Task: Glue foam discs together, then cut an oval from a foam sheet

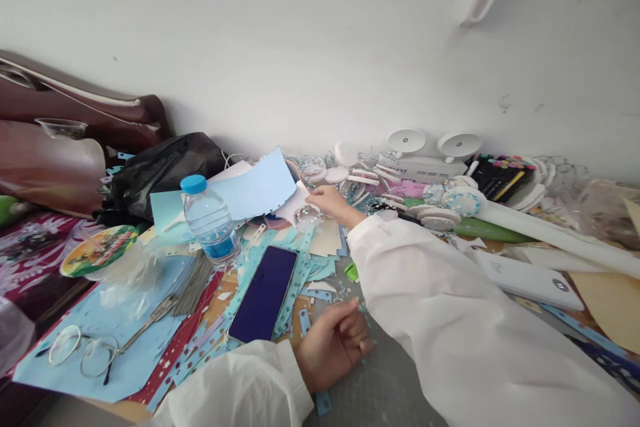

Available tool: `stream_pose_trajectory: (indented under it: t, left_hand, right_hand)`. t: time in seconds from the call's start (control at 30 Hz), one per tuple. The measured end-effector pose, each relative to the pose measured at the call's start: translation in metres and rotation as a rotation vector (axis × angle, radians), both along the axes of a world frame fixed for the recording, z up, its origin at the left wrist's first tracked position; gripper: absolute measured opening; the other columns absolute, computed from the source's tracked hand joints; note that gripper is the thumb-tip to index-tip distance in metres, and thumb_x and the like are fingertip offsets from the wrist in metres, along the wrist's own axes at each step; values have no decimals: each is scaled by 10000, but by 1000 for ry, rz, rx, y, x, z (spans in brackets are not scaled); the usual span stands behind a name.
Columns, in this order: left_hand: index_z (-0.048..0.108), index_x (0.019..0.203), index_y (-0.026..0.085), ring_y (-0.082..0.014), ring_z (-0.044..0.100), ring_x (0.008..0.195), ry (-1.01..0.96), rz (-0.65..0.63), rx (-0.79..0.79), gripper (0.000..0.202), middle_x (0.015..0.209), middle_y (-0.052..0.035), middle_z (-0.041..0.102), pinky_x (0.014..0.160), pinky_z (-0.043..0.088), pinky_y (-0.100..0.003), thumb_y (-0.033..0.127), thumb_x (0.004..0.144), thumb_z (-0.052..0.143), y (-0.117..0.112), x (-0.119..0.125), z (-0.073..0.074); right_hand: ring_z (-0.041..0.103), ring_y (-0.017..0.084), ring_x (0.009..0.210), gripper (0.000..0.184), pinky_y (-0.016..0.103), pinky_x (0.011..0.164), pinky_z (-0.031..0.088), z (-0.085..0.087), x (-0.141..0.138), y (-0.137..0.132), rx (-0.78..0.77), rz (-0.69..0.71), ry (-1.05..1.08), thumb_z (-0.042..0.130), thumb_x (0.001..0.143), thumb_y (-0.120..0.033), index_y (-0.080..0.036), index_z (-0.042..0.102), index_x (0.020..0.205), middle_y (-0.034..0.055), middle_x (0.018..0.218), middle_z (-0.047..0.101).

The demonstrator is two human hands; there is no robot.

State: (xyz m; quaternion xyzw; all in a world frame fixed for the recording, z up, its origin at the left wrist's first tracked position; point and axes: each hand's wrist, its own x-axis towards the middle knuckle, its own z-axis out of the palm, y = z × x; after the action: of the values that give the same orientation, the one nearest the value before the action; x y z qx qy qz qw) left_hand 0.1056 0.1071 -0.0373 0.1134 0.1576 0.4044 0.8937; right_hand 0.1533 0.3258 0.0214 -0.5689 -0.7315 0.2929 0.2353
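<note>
My right hand [334, 203] reaches to the middle of the cluttered table, with thumb and fingers pinched at the edge of a white paper piece [296, 205]. A light blue paper sheet [260, 183] stands tilted just left of it. My left hand [336, 347] rests on the grey cutting mat [385, 373], its fingers curled in with nothing visible in them. Near it lie a dark-screened phone [263, 293] and blue punched paper strips [305, 321]. Behind the phone is a water bottle [210, 223] with a blue cap, standing upright.
Glasses [90, 350] and scissors [150, 320] lie on blue paper [145, 363] at left. A black plastic bag [165, 170] sits behind. Round white pieces [440, 217], markers [500, 177], a white tube [550, 233] and a white device [527, 278] crowd the right.
</note>
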Motion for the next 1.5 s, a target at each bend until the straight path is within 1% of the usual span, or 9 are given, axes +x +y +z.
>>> stream_pose_trajectory:
  t: [0.17, 0.3, 0.4, 0.57, 0.73, 0.83, 1.07, 1.27, 1.5]
  left_hand:
    - [349, 507, 177, -93, 184, 517, -2, -8, 1, 495, 516, 60, 275, 584, 280, -226, 318, 793, 728, 0, 1, 0]
    - [348, 508, 177, -94, 179, 521, 0, -18, -1, 491, 519, 60, 278, 586, 279, -228, 313, 791, 725, 0, 2, -1]
    - [352, 508, 174, -93, 168, 522, 7, -22, -3, 486, 514, 61, 278, 584, 274, -226, 311, 786, 727, 0, 2, -3]
    - [338, 504, 177, -92, 146, 520, 9, -13, -11, 495, 500, 68, 257, 576, 261, -223, 314, 763, 736, 0, 2, -3]
    - [359, 507, 176, -94, 177, 523, 8, -20, -13, 478, 509, 61, 273, 585, 267, -231, 326, 759, 736, -1, 1, -4]
    - [354, 504, 177, -92, 184, 522, 13, -23, -22, 485, 513, 61, 268, 585, 266, -235, 336, 748, 742, -1, 2, -6]
    - [277, 489, 189, -92, 203, 515, 53, -28, -71, 550, 505, 70, 213, 618, 280, -253, 364, 758, 724, -2, 2, -7]
    - [295, 485, 188, -93, 242, 506, 78, -20, -113, 531, 508, 67, 233, 615, 270, -272, 341, 783, 707, -1, 3, -10]
    - [314, 503, 186, -91, 227, 504, 64, -27, -115, 510, 510, 67, 227, 598, 240, -273, 356, 765, 718, -1, 4, -13]
  right_hand:
    - [630, 203, 975, 314, 399, 825, 548, 16, 24, 0, 71, -86, -167, 591, 934, -348, -151, 587, 1178, 79, 1160, 615]
    - [529, 258, 1178, 303, 484, 987, 444, 25, 23, -15, 275, -102, -266, 573, 935, -294, -143, 570, 1197, 107, 1264, 559]
    - [479, 267, 1236, 222, 493, 1049, 377, 23, 7, -25, 358, -4, -309, 545, 940, -248, -123, 614, 1110, 115, 1231, 581]
    - [597, 229, 1078, 292, 458, 921, 502, 14, -23, -23, 289, 190, -324, 596, 930, -332, -156, 598, 1164, 86, 1206, 601]
    - [611, 217, 1067, 303, 432, 899, 527, 24, -38, -6, 265, 429, -176, 577, 946, -296, -166, 574, 1220, 86, 1236, 595]
    - [604, 222, 1086, 340, 436, 904, 527, 29, -47, 3, 260, 498, -126, 572, 949, -276, -179, 543, 1273, 89, 1279, 572]
    - [620, 216, 1028, 327, 412, 855, 540, 8, -76, 12, 188, 269, -264, 600, 930, -338, -167, 573, 1208, 84, 1197, 599]
    - [591, 235, 1089, 347, 450, 907, 516, -1, -89, 5, 271, 84, -326, 588, 935, -337, -162, 561, 1233, 103, 1265, 566]
    - [608, 226, 1055, 342, 433, 887, 527, 0, -92, 10, 158, 43, -287, 596, 932, -339, -148, 571, 1214, 104, 1226, 586]
